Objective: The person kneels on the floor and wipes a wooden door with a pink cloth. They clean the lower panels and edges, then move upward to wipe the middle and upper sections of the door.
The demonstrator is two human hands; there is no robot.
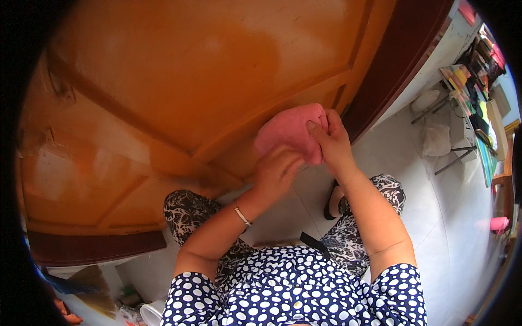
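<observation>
A folded pink cloth (291, 127), thick and rounded like a small pad, is held up in front of the orange-brown wooden door (179, 70). My right hand (336, 142) grips its right end, thumb pressed on the top face and the other fingers behind. At the cloth's lower left edge is my left hand (276, 171), slightly blurred, its fingers bent in against the cloth. Part of the cloth is hidden behind the left hand. A bracelet (242, 213) circles my left wrist.
The dark door frame (394, 70) runs beside the door on the right. Beyond it, a cluttered stand (470, 103) holds colourful items, with a white plastic bag (436, 139) by its legs. A straw broom (92, 290) and a white bucket (152, 313) are at lower left.
</observation>
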